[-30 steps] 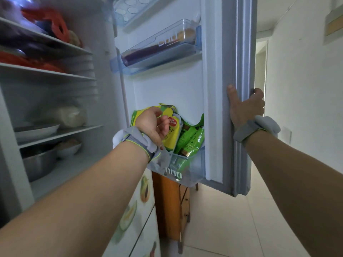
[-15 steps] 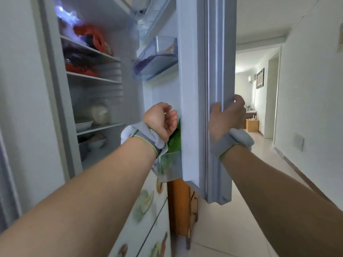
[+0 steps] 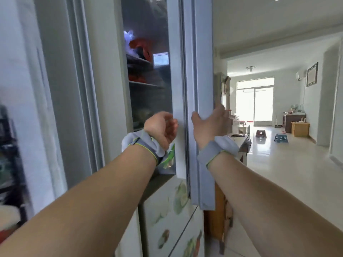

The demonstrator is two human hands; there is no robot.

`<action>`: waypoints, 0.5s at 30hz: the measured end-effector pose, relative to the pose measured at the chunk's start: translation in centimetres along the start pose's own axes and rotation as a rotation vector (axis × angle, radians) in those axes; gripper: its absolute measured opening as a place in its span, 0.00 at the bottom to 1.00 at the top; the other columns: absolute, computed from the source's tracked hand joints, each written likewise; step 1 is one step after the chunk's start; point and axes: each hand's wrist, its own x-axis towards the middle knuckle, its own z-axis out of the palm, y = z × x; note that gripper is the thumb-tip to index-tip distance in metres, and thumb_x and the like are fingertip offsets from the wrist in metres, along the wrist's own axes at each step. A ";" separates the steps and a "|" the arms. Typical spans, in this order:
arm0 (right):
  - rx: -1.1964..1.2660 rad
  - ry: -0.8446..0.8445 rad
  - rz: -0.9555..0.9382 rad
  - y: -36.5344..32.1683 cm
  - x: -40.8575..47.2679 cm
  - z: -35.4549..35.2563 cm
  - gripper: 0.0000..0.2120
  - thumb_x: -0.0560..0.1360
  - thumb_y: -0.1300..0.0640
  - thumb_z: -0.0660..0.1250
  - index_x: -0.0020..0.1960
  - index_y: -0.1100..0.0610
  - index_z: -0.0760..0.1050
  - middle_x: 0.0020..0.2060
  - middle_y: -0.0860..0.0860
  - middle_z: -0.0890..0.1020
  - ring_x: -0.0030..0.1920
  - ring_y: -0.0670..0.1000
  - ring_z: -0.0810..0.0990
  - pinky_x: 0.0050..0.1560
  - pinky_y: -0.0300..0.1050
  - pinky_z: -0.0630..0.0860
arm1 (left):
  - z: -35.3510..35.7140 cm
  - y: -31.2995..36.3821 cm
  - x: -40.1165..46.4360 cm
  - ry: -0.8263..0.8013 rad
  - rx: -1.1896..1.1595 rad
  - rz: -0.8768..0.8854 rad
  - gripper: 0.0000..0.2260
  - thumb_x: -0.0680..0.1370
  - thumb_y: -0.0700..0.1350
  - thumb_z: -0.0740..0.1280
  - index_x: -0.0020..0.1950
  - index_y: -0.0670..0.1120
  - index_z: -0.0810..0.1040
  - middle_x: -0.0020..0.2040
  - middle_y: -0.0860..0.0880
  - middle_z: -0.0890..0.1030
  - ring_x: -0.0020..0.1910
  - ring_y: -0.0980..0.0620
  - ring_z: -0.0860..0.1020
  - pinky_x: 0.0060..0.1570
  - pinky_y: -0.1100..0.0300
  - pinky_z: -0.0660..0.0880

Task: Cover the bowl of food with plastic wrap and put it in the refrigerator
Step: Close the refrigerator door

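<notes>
Two bare hands work the tall pale-blue refrigerator door (image 3: 199, 71): the right hand (image 3: 210, 125), open-palmed, should push steadily once the empty, loosely curled left hand (image 3: 161, 127) just beside it clears the gap.

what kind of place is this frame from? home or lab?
Almost certainly a home, at a kitchen's edge opening onto a living room. Cues: a refrigerator door nearly shut over stocked shelves, small plastic stools on a tiled floor, and a wall air conditioner.

No writing, label, brand or number can be read anywhere; the view is too blurred.
</notes>
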 end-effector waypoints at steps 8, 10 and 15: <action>0.129 -0.205 0.015 -2.2 -3.9 3.9 0.25 0.73 0.46 0.63 0.67 0.53 0.67 0.63 0.55 0.71 0.62 0.57 0.68 0.58 0.47 0.64 | -4.5 1.7 -0.7 0.092 0.046 0.082 0.14 0.77 0.42 0.60 0.32 0.43 0.70 0.16 0.51 0.73 0.20 0.55 0.72 0.22 0.70 0.70; 0.163 -0.247 0.039 -2.7 -4.4 4.7 0.21 0.75 0.46 0.59 0.66 0.52 0.69 0.63 0.55 0.71 0.63 0.56 0.68 0.54 0.45 0.60 | -4.9 1.7 -1.0 0.106 0.076 0.073 0.14 0.78 0.43 0.59 0.32 0.44 0.69 0.14 0.52 0.71 0.16 0.56 0.71 0.20 0.72 0.68; 0.257 -0.400 0.080 -3.7 -5.7 6.8 0.19 0.79 0.45 0.52 0.61 0.52 0.74 0.60 0.56 0.75 0.61 0.57 0.71 0.55 0.44 0.63 | -6.4 1.9 -1.3 0.142 0.164 0.075 0.14 0.77 0.43 0.58 0.31 0.45 0.68 0.14 0.53 0.68 0.12 0.57 0.66 0.20 0.72 0.64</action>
